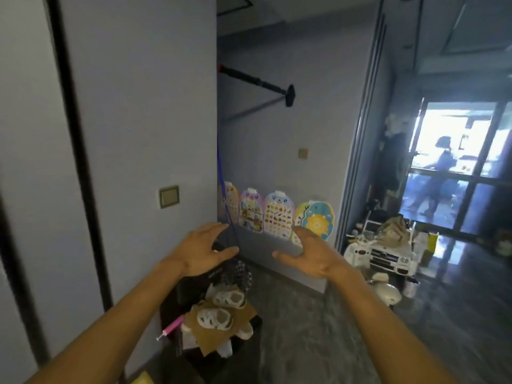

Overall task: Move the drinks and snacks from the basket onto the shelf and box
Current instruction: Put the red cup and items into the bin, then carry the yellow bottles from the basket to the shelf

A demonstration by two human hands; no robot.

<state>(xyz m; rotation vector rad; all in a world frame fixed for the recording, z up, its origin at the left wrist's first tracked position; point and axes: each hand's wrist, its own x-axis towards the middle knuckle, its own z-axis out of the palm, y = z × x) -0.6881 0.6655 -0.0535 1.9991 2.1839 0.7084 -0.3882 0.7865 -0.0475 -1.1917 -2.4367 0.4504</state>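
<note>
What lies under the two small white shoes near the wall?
A brown sheet of cardboard lies under the shoes. What the cardboard itself covers cannot be seen, and the shoes hide its middle.

The wall [138, 106] at the upper left is finished smooth and matt. The floor [318, 328] at the lower right is polished to a dark, stone-like gloss. The cardboard [210, 338] at the lower centre is left matt brown. The toy car [388, 257] at the right is moulded in glossy white plastic.
</note>
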